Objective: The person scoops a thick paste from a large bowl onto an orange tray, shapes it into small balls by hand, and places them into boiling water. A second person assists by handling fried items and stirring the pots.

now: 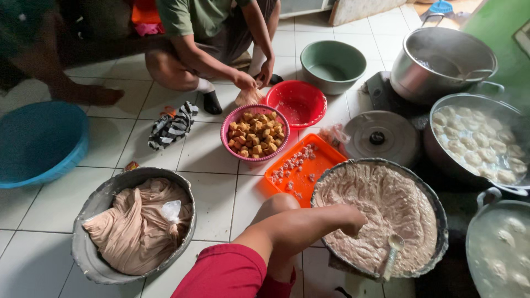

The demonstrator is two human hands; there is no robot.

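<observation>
pale pinkish-grey paste (386,204) fills a wide round metal basin (439,212) on the tiled floor (212,160). one hand (353,221), apparently the right, is sunk into the paste; fingers buried, their spread cannot be told. a white spoon (393,251) lies just beside it.

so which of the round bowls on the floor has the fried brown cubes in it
The pink perforated plastic bowl in the middle of the tiled floor, heaped with brown cubes. The red perforated bowl behind it and the grey-green bowl hold no cubes.
</observation>
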